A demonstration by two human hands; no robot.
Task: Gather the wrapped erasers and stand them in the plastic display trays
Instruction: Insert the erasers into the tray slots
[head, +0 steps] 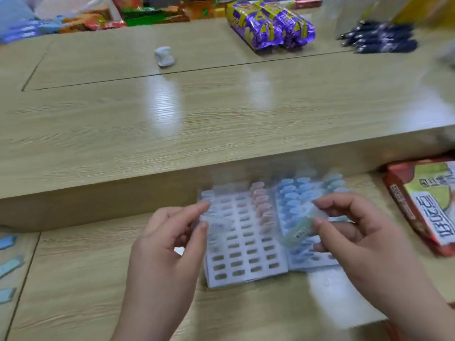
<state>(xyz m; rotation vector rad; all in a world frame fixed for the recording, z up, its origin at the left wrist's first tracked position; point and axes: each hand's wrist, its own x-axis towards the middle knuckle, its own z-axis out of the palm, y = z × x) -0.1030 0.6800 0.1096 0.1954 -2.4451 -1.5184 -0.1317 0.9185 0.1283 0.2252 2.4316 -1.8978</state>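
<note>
Two white plastic display trays lie side by side on the low table. The left tray (246,244) has mostly bare slots, with one column of pink erasers (262,203). Blue erasers (295,193) stand across much of the right tray (312,260). My left hand (167,244) pinches a clear-wrapped eraser (218,221) over the left tray's left side. My right hand (357,230) grips a pale green wrapped eraser (299,230), tilted, above the seam between the trays. The picture is blurred.
Loose blue wrapped erasers (8,264) lie at the far left edge. A red and green box (428,207) sits to the right. On the raised counter behind are a white crumpled object (164,56), purple snack packs (270,23) and dark pens (379,36).
</note>
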